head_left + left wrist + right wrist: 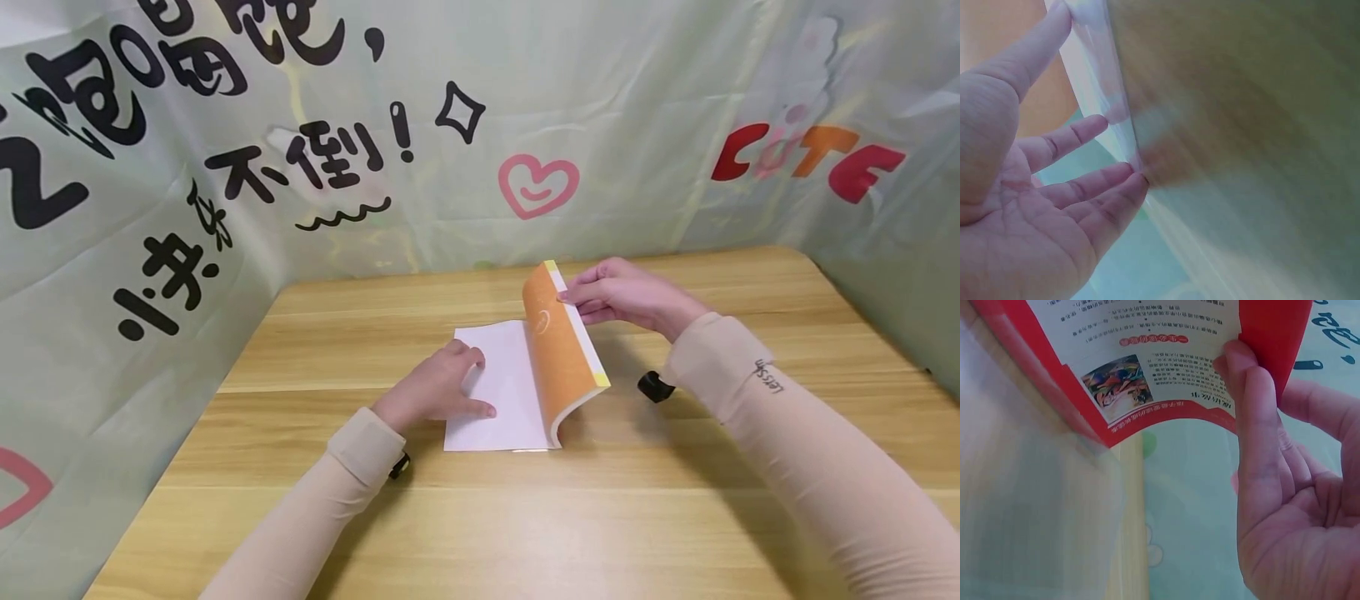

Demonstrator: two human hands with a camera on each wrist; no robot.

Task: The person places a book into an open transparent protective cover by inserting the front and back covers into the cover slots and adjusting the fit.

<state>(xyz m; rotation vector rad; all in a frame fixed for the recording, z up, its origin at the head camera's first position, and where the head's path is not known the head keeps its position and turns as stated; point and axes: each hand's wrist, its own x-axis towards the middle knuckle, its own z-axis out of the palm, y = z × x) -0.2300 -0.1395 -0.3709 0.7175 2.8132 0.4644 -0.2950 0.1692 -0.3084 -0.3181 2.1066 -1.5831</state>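
A paperback book lies open on the wooden table, its orange inner page (566, 350) curving up from the spine. To its left a white leaf (506, 375) spreads flat. My right hand (626, 292) pinches the raised part at its far outer edge between thumb and fingers. In the right wrist view, the outside of that part is a red printed cover (1079, 394) with text and a colourful picture. My left hand (438, 383) rests at the white leaf's left edge, thumb and fingers spread; in the left wrist view its fingertips touch that edge (1094, 69).
The wooden table (337, 533) reaches back to a pale cloth backdrop (637, 100) with black lettering and a pink heart (538, 187). Cloth also hangs at the left and right. Small black devices (656, 387) show under both wrists.
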